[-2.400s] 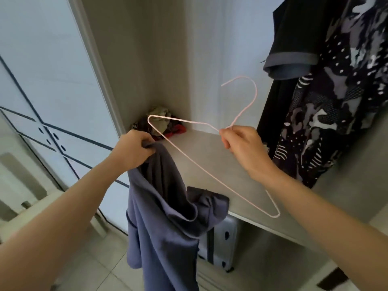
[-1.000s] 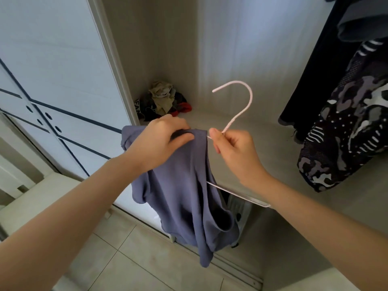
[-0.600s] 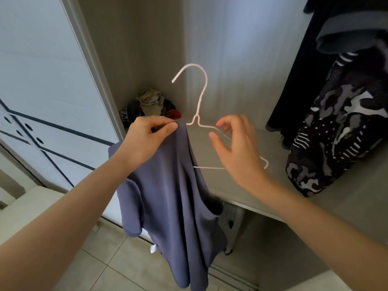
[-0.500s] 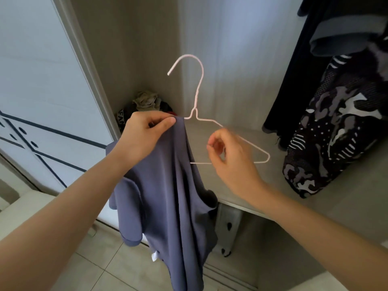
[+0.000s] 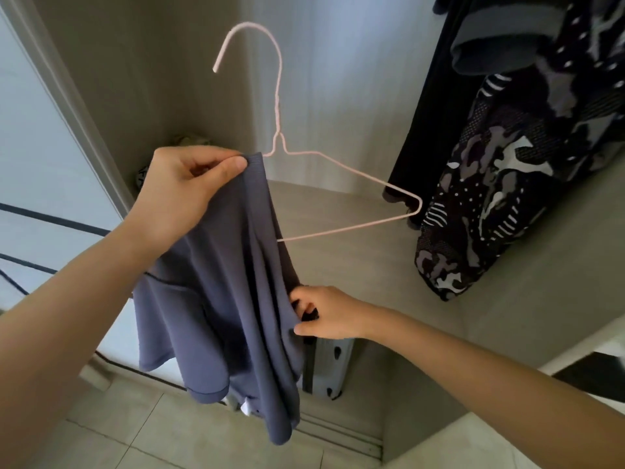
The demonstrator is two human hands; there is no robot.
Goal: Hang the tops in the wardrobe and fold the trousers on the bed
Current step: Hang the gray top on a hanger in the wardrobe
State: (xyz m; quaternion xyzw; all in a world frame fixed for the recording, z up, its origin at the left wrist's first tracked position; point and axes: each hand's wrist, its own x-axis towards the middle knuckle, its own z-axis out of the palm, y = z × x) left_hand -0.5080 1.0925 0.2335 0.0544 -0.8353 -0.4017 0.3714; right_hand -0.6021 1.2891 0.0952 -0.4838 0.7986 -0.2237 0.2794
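Slate-blue knit top (image 5: 216, 299) hangs in front of the open wardrobe, draped over the left shoulder of a thin pale-pink wire hanger (image 5: 351, 170) and falling in loose folds toward the beige tiled floor (image 5: 142, 434) at about 6 o'clock in the view. At 9 o'clock stands a white wardrobe door with dark blue lines (image 5: 40, 184). Just right of it, the left hand (image 5: 182, 194) is raised at about 10 o'clock, thumb and forefinger pinched together on the top edge of the fabric where it covers the hanger's left arm. Behind that hand, in the back corner of the grey wardrobe shelf (image 5: 338, 265), lies a small heap of crumpled clothes (image 5: 189, 142), mostly hidden. The hanger stands upright, its hook curving toward 11 o'clock against the pale back wall, while its bare right arm and lower bar stick out toward 3 o'clock. Lower down, at about 5 o'clock from the hanger, the right hand (image 5: 328, 314) grips the right edge of the top, fingers curled into a fold of the cloth. Below it, under the shelf, part of a white case with dark spots (image 5: 333, 370) shows. At 2 o'clock hang a plain black garment (image 5: 429, 106) and, beside it, a black, grey and white patterned garment (image 5: 500, 184), both reaching down near the shelf.
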